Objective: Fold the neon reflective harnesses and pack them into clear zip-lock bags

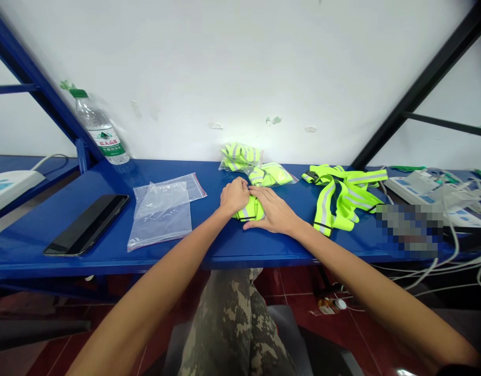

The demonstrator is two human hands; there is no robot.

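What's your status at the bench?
Left hand and right hand on folded neon reflective strap. Bagged strap just beyond the hands. Loose reflective harness to the right.

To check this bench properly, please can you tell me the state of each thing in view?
Left hand, pressing on the folded strap
Right hand, pressing on the same strap
Reflective strap, folded, under both hands
Bagged reflective straps, folded inside plastic
Loose reflective harness, unfolded, spread out
Plastic zip bag, lying flat
Smartphone, lying flat, screen dark
Water bottle, capped, standing
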